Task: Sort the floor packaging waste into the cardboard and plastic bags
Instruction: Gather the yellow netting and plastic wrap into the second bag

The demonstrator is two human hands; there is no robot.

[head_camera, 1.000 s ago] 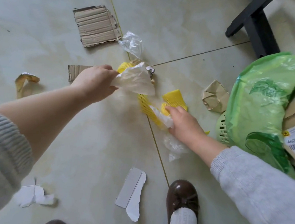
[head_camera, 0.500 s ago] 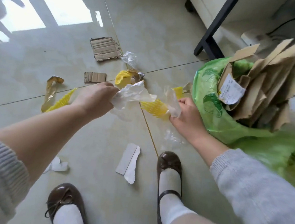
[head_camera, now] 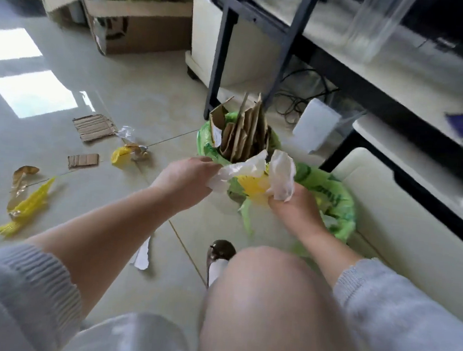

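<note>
My left hand grips a crumpled white plastic film in the air. My right hand holds yellow foam netting together with another white plastic scrap. Both hands hover over the rim of a green plastic bag at the right. Just behind it stands a second green bag stuffed with upright cardboard pieces. On the floor to the left lie a corrugated cardboard sheet, a small cardboard strip, yellow netting and a clear plastic scrap.
A black table leg and cables stand behind the bags. A white cabinet is at the right. An open cardboard box sits at the back. White paper scraps lie by my brown shoe. My knee fills the foreground.
Both hands lifted their plastic and yellow netting off the floor and carried them right, over the green bag. My view rose and swung toward the bags.
</note>
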